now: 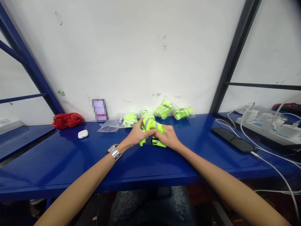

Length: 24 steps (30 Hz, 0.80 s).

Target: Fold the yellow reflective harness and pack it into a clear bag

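A bundle of neon yellow reflective strap [150, 124] is held just above the blue table, between both hands. My left hand [138, 133] grips its left side, thumb across the front. On the right side, my right hand [168, 136] has its fingers wrapped round the bundle, and a loose end with a black piece hangs beneath. Behind the hands, against the wall, lie similar yellow bundles in clear bags, one [130, 119] to the left, one [164, 109] to the right and another [184, 113] farther right. One more is partly hidden behind the held bundle.
On the blue table [70, 163] are a red plastic bag [67, 120], a white earphone case [83, 134] and an upright blurred phone [99, 110]. A black phone [232, 139] with a white cable lies at right, near a power strip [270, 125] with chargers.
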{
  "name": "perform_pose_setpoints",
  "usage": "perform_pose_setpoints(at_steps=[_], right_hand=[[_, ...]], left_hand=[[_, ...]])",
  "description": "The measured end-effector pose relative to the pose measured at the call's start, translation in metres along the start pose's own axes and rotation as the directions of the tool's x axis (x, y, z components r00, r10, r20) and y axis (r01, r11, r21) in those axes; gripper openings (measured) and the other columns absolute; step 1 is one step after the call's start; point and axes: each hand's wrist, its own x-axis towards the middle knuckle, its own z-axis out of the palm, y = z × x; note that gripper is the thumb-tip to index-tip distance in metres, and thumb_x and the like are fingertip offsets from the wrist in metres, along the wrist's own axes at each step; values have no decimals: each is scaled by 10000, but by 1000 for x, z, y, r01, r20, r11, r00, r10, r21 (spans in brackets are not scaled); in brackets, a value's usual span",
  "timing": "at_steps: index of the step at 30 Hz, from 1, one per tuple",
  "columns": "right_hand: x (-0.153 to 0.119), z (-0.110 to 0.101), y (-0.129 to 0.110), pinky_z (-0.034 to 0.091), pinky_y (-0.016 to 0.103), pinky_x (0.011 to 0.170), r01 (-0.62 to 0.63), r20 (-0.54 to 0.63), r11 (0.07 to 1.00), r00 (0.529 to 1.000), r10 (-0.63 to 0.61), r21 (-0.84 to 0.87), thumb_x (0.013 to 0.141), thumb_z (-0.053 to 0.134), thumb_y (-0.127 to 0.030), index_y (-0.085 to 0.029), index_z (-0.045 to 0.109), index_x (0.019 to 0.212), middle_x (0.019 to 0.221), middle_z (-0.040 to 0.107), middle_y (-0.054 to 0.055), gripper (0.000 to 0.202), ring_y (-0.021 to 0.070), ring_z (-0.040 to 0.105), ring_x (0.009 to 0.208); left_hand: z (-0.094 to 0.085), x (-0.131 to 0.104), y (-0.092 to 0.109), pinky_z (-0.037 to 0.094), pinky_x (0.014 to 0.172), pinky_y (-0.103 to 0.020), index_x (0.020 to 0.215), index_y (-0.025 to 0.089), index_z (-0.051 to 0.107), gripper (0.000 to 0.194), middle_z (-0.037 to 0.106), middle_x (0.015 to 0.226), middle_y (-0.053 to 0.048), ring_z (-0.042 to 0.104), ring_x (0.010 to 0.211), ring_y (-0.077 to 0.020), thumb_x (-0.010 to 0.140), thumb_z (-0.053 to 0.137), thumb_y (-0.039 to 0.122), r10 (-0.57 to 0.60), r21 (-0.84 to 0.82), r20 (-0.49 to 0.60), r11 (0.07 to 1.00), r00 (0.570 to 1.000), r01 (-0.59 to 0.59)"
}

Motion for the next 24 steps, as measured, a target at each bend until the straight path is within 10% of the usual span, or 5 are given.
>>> perform_pose_setpoints(at_steps=[5, 13, 24], right_hand=[[2, 4, -5, 329, 237, 485, -127, -157, 975, 975, 157, 183, 805, 556, -539, -181, 475, 572, 524, 472, -10, 435, 113, 403, 511], [4, 3, -5, 426, 247, 455, -225, -259, 892, 903, 342, 392, 742, 654, -538, -160, 570, 620, 552, 559, 7, 406, 133, 502, 501], [7, 9, -22, 387, 248, 235, -323, -140, 506, 719, 681, 800, 701, 716, -506, -164, 593, 699, 499, 603, 3, 363, 151, 524, 338]], left_hand=[[18, 6, 4, 429, 996, -353, 1262, 155, 505, 648, 589, 1266, -109, 560, 1159, -257, 760, 706, 512, 14, -21, -286, 1000, 958, -21], [45, 2, 7, 495, 870, -309, 1134, 160, 611, 501, 686, 1068, -66, 622, 1008, -207, 925, 437, 581, -4, -93, -324, 995, 946, -27], [80, 19, -5, 422, 1039, -356, 1229, 165, 591, 501, 616, 1282, -85, 547, 1215, -242, 971, 358, 526, -9, -328, -516, 926, 857, -188]])
